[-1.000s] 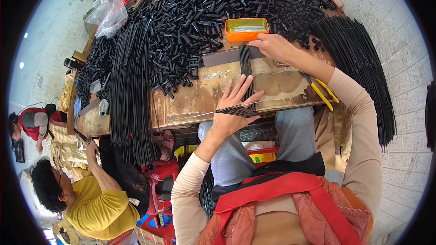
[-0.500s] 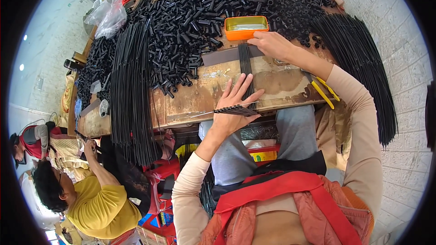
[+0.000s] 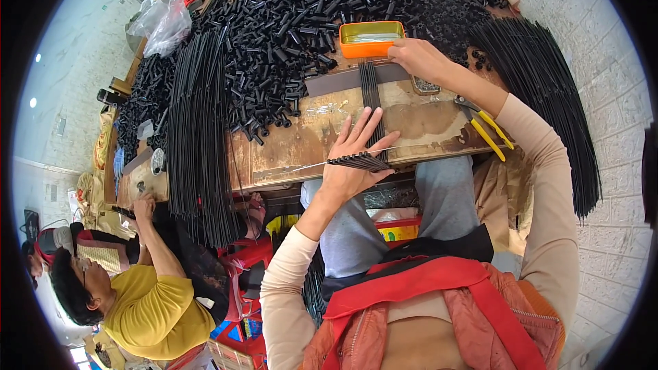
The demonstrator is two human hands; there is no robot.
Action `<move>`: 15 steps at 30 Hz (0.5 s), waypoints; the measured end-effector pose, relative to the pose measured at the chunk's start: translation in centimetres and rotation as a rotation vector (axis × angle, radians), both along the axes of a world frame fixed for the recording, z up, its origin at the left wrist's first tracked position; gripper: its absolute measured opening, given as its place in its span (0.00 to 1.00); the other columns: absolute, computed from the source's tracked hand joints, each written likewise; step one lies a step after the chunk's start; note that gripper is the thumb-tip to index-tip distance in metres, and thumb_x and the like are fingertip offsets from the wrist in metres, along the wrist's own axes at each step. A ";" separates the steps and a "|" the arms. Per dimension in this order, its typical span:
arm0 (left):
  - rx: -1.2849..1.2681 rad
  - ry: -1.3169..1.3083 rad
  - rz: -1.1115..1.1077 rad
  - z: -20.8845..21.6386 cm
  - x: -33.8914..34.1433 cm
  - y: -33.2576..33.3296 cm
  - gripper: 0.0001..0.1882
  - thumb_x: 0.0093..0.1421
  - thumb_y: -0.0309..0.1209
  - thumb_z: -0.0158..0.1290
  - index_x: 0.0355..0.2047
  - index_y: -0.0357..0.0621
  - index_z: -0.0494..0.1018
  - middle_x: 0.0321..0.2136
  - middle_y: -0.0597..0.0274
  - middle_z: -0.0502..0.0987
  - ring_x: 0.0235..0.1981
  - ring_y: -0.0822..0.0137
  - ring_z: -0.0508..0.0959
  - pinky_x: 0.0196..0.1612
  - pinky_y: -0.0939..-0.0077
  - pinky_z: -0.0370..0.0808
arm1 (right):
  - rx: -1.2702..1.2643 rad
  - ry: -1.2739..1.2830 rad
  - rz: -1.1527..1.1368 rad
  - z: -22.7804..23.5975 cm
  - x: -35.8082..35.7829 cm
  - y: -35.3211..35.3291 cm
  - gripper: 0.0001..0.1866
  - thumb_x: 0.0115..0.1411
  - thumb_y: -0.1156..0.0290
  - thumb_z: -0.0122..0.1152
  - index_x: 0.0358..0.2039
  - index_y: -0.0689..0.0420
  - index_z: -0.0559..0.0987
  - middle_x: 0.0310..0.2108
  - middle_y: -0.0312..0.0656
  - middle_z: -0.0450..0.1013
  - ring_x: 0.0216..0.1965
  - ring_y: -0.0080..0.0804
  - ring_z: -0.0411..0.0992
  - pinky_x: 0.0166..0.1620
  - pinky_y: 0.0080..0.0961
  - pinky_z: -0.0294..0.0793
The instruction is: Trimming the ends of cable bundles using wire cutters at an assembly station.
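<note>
Stained wooden table (image 3: pixel 419 123), frame centre; whitish brick wall (image 3: pixel 606 130), frame right. Left hand (image 3: pixel 347 149) spread flat over black rods (image 3: pixel 369 89); right hand (image 3: pixel 421 59) beside orange box (image 3: pixel 370 49), grip indeterminable.

Orange rectangular box (image 3: pixel 371 48): olive-yellow inside
Flat bundle of thin rods (image 3: pixel 369 88): plain black
Brown wooden worktop (image 3: pixel 284 153): blotched (stains run darker)
Long-handled metal pliers (image 3: pixel 488 140): yellow grips

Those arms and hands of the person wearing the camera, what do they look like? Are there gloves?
No gloves: the left hand and right hand are bare. The left sleeve and right sleeve are plain pale beige, close-fitting and wrinkled, and both end on the forearm, before the wrist.
</note>
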State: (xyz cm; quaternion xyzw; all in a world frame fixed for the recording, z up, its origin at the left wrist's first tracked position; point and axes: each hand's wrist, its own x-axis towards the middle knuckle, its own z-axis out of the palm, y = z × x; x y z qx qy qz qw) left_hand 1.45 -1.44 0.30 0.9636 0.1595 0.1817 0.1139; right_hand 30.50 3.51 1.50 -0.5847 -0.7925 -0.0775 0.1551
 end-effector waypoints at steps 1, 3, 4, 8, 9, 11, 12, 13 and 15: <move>-0.004 -0.008 -0.002 -0.1 0.0 0.0 0.41 0.41 0.44 0.67 0.59 0.64 0.67 0.66 0.52 0.56 0.67 0.51 0.55 0.67 0.53 0.53 | 0.036 0.034 0.032 0.1 -0.2 -0.1 0.04 0.53 0.75 0.57 0.29 0.61 0.76 0.31 0.48 0.73 0.35 0.49 0.74 0.36 0.40 0.75; -0.005 -0.016 0.000 -0.1 0.0 0.0 0.41 0.41 0.44 0.67 0.58 0.64 0.68 0.65 0.52 0.56 0.67 0.51 0.55 0.67 0.53 0.53 | 0.074 0.068 0.067 0.5 -0.4 -0.1 0.04 0.53 0.75 0.56 0.28 0.62 0.77 0.30 0.48 0.74 0.33 0.49 0.75 0.35 0.40 0.75; -0.006 -0.018 -0.004 0.0 0.1 -0.1 0.40 0.41 0.44 0.67 0.58 0.63 0.68 0.65 0.52 0.56 0.67 0.52 0.55 0.67 0.53 0.54 | 0.073 0.088 0.081 0.6 -0.4 -0.2 0.04 0.53 0.75 0.56 0.28 0.62 0.76 0.30 0.48 0.74 0.33 0.49 0.75 0.35 0.40 0.75; 0.000 -0.023 -0.016 0.0 0.2 -0.1 0.41 0.41 0.45 0.67 0.58 0.63 0.68 0.65 0.52 0.56 0.67 0.51 0.55 0.67 0.53 0.54 | 0.099 0.095 0.144 0.3 0.1 0.3 0.03 0.53 0.76 0.57 0.28 0.61 0.76 0.30 0.46 0.74 0.34 0.48 0.74 0.35 0.38 0.75; -0.001 -0.023 -0.019 0.0 0.3 -0.1 0.41 0.41 0.45 0.67 0.58 0.63 0.68 0.65 0.52 0.56 0.67 0.51 0.55 0.67 0.53 0.54 | 0.099 0.094 0.141 0.1 0.4 0.4 0.03 0.53 0.76 0.57 0.28 0.61 0.76 0.30 0.46 0.74 0.34 0.48 0.74 0.35 0.38 0.75; 0.010 -0.024 -0.016 -0.1 0.2 0.0 0.41 0.41 0.45 0.67 0.59 0.63 0.67 0.65 0.51 0.56 0.67 0.51 0.55 0.67 0.53 0.54 | 0.154 0.073 0.210 -0.2 0.2 0.8 0.03 0.54 0.75 0.57 0.28 0.60 0.76 0.31 0.46 0.73 0.34 0.48 0.74 0.36 0.37 0.75; 0.009 -0.022 -0.015 -0.2 0.2 0.1 0.41 0.41 0.45 0.67 0.59 0.63 0.67 0.65 0.51 0.56 0.67 0.51 0.55 0.67 0.53 0.54 | 0.153 0.076 0.211 -0.4 0.0 0.9 0.03 0.54 0.75 0.57 0.28 0.60 0.76 0.31 0.46 0.73 0.34 0.48 0.74 0.36 0.37 0.75; 0.014 -0.023 -0.019 -0.2 0.2 0.1 0.41 0.42 0.45 0.67 0.59 0.63 0.67 0.66 0.51 0.55 0.67 0.50 0.55 0.67 0.53 0.54 | 0.162 0.103 0.203 -0.4 -0.3 1.0 0.02 0.54 0.75 0.57 0.28 0.59 0.76 0.31 0.46 0.73 0.34 0.47 0.74 0.36 0.38 0.75; 0.019 -0.023 -0.021 -0.2 0.2 0.2 0.41 0.42 0.45 0.67 0.59 0.63 0.67 0.66 0.50 0.55 0.67 0.50 0.55 0.67 0.53 0.54 | 0.172 0.131 0.197 -0.2 -0.9 1.2 0.02 0.55 0.75 0.57 0.28 0.59 0.76 0.30 0.46 0.73 0.35 0.47 0.74 0.36 0.38 0.74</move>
